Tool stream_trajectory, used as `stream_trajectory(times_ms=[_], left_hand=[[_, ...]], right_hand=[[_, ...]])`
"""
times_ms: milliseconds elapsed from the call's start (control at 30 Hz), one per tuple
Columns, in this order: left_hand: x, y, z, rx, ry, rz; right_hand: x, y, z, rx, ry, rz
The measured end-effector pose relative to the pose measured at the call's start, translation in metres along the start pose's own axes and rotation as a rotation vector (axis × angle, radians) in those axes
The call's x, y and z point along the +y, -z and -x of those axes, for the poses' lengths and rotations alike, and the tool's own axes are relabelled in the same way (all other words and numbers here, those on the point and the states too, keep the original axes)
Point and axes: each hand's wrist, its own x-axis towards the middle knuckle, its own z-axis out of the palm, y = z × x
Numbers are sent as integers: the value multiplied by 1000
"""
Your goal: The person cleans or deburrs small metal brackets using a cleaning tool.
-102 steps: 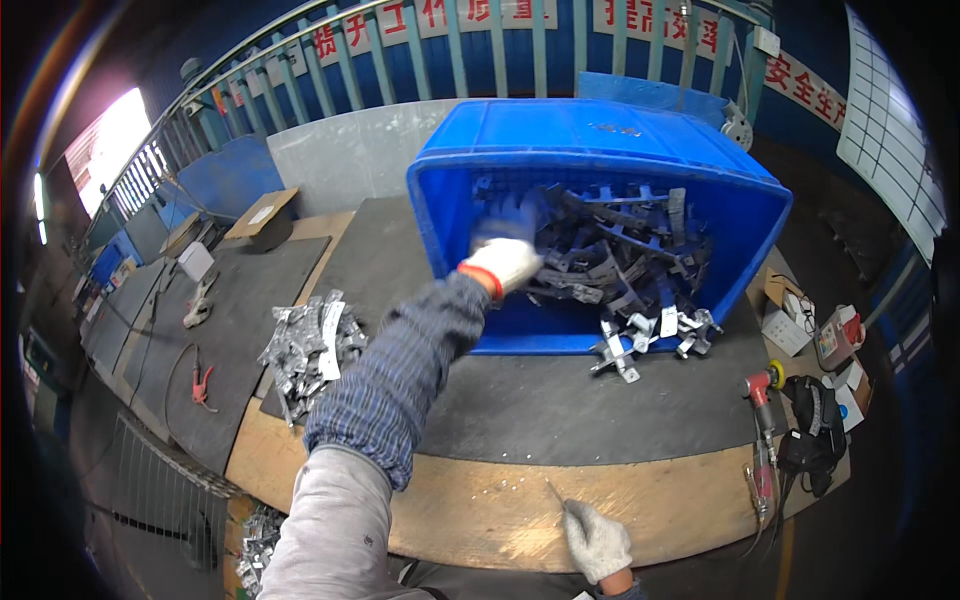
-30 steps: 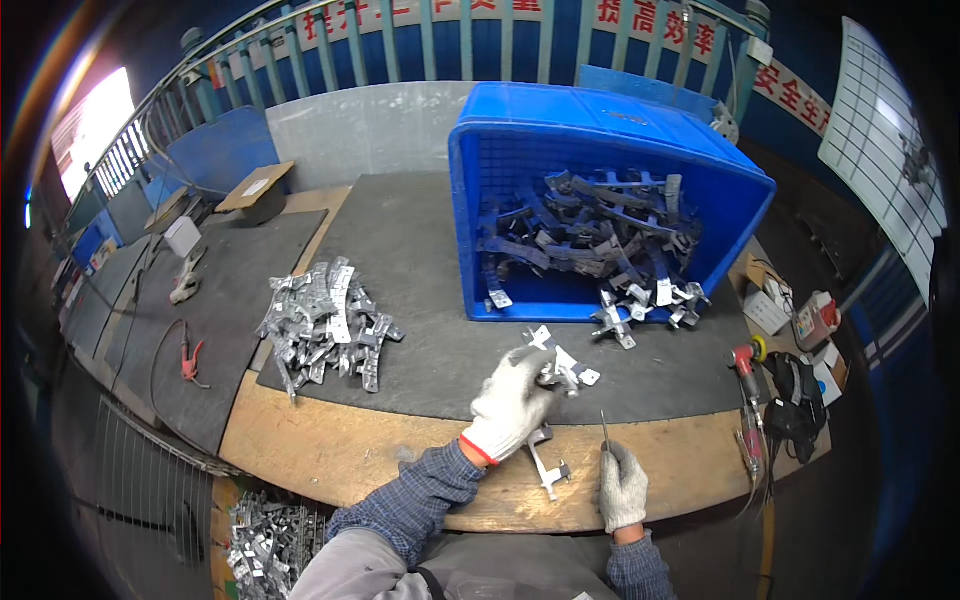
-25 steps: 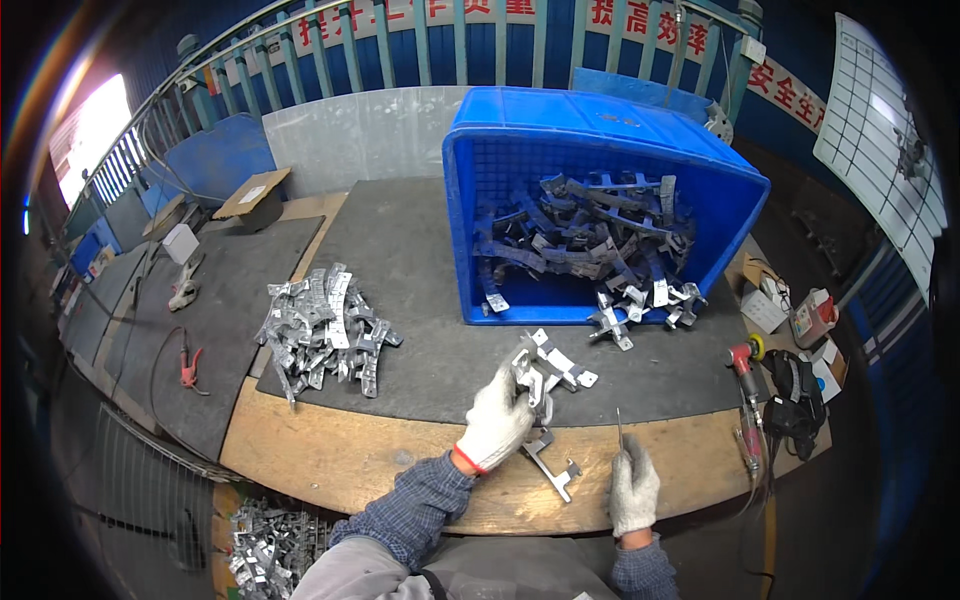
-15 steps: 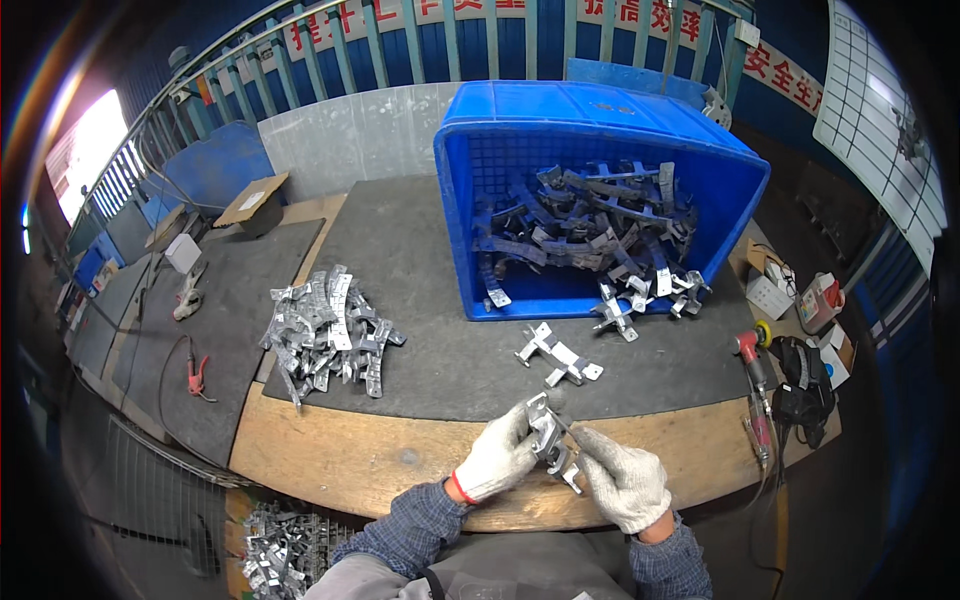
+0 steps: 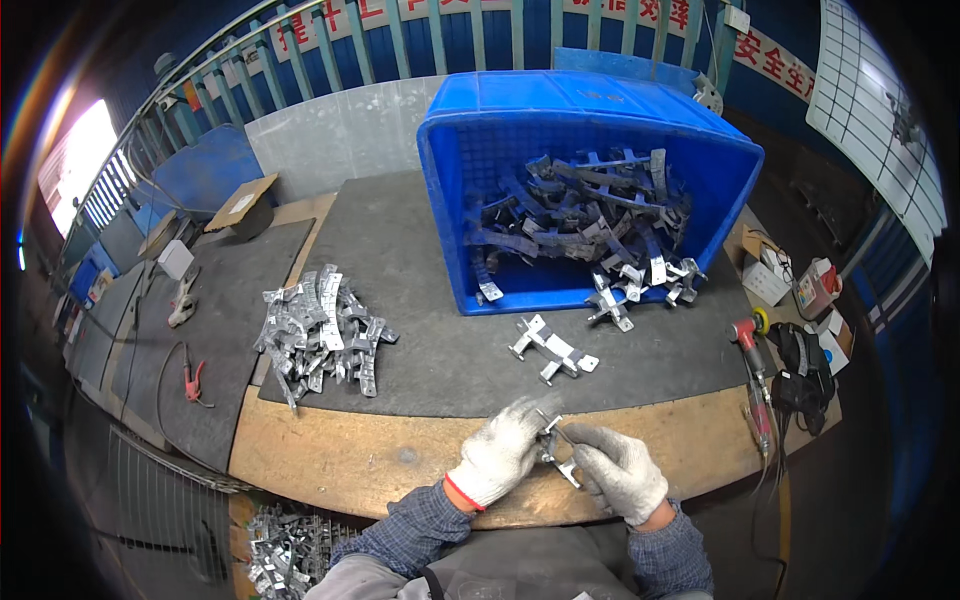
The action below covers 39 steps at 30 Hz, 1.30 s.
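Observation:
My left hand (image 5: 497, 452), in a white knit glove with a red cuff edge, grips a silver metal bracket (image 5: 562, 466) above the table's wooden front edge. My gloved right hand (image 5: 620, 472) is closed close to the bracket's right side. A thin dark piece seems to stick out from its fingers toward the bracket; what it is I cannot make out. Beyond my hands a single metal bracket (image 5: 553, 350) lies on the dark mat. To the left is a heap of similar brackets (image 5: 325, 325).
A blue plastic crate (image 5: 590, 100) lies on its side at the back, holding many dark brackets, some spilling over its rim. At right are a red air sander (image 5: 748, 335) and a black bag (image 5: 803, 375). A red air blow gun (image 5: 193, 380) lies left. More brackets (image 5: 285, 550) sit below the table.
The bracket has been turned in my left hand, so its plate shows less and my fingers cover more of it. My right hand stays close beside it. The view has shifted slightly.

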Motion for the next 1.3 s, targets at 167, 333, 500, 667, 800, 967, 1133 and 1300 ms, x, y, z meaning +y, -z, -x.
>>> stream_trajectory(times_ms=[167, 333, 500, 667, 800, 967, 1133, 1300], left_hand=[[-4, -10, 8, -6, 512, 256], [-30, 7, 0, 494, 698, 1292], [-20, 11, -5, 542, 651, 1340], [5, 12, 2, 512, 561, 1012], [7, 9, 12, 105, -23, 1202], [48, 33, -4, -221, 177, 542], [1, -4, 19, 136, -110, 156], [-58, 75, -6, 149, 293, -274]], right_hand=[[9, -5, -1, 115, 425, 510], [18, -5, 3, 249, 562, 782], [35, -10, 0, 245, 533, 770], [24, -10, 1, 206, 370, 698], [6, -15, -1, 143, 136, 497], [46, -16, -12, 172, 121, 391], [30, -27, -8, 26, 84, 391], [42, -16, 6, 174, 136, 485]])
